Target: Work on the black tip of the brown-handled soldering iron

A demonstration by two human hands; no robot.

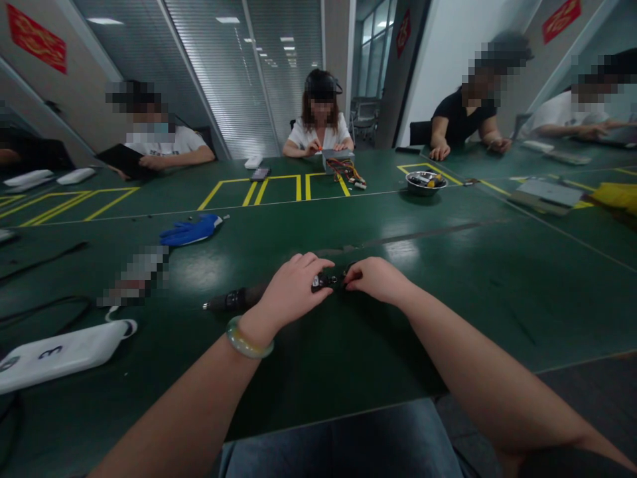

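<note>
My left hand point(294, 287), a bangle on its wrist, is wrapped over a dark electric screwdriver point(236, 299). The tool lies along the green table, its metal tip pointing left and its middle hidden under my palm. Past my thumb and fingertips, its rear end point(322, 283) shows black and white with a small metal ring. Just to the right of that end, my right hand point(374, 279) has its fingertips pinched on a small dark piece, too small and covered to name. A narrow gap separates the two hands.
A blue glove point(192, 230) lies at left, behind a white power bank point(64, 355) with cables. Across the table are a metal bowl of parts point(425, 184) and a grey box with coloured wires point(338, 159). Several people sit along the far side.
</note>
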